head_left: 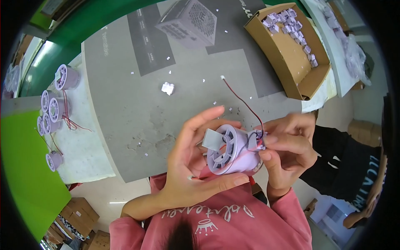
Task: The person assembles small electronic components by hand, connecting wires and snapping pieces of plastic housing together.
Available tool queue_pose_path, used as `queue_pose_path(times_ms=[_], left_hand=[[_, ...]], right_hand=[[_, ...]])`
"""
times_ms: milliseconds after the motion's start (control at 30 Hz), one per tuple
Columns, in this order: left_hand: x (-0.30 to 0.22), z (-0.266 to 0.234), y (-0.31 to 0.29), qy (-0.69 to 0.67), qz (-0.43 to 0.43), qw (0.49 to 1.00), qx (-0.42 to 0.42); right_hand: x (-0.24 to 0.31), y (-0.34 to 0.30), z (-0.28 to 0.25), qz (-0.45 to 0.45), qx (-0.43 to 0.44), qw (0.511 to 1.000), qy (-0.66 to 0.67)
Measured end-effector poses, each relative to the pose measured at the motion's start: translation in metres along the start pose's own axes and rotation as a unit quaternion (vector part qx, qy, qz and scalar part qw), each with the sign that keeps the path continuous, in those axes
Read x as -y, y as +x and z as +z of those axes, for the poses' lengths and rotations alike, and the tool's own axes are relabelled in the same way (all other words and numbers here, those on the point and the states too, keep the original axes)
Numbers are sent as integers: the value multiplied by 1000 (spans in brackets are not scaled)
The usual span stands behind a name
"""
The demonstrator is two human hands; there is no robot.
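My left hand (181,166) is wrapped round a lilac, cylindrical plastic housing (246,157), with the thumb along its near side. The housing lies on its side, and its spoked, fan-like end faces left. A flat whitish-grey square piece (213,140) sticks out from that end. At the housing's right side, my right hand (291,141) pinches a small lilac plastic part (254,141) between thumb and fingers. A dark red and black wire (246,103) rises from this part to a white connector (222,77). Another small connector (191,178) shows by my left palm. My fingertips partly hide the small part.
A cardboard box (275,52) at the far right holds several small lilac parts. One whitish part (168,88) lies on the grey mat (121,104) among white scraps. Several lilac housings (66,77) with wires stand at the left. A person in dark clothes (341,158) is at the right.
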State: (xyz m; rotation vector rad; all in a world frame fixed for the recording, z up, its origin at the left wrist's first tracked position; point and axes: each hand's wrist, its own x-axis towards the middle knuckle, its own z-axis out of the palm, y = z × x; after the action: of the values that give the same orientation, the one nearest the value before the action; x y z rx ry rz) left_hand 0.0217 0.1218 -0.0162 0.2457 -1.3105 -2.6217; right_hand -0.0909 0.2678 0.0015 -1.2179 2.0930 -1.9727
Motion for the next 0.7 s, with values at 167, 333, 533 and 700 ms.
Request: queue_pose_path(times_ms=[167,333,533,700], left_hand=[[-3,5,-2,-18,-59,997,-37],[1,10,1,-23,-56,995,-82],[16,4,-3,-88,-31,992,-88],[10,-2,-2,-51,-40,996,-54]], right_hand=[[4,3,1,38,-12,999,4],[9,4,-5,49,43,995,-79],[3,-4,6,29,-22,993,-110],[2,-3,1,29,18,994,-101]])
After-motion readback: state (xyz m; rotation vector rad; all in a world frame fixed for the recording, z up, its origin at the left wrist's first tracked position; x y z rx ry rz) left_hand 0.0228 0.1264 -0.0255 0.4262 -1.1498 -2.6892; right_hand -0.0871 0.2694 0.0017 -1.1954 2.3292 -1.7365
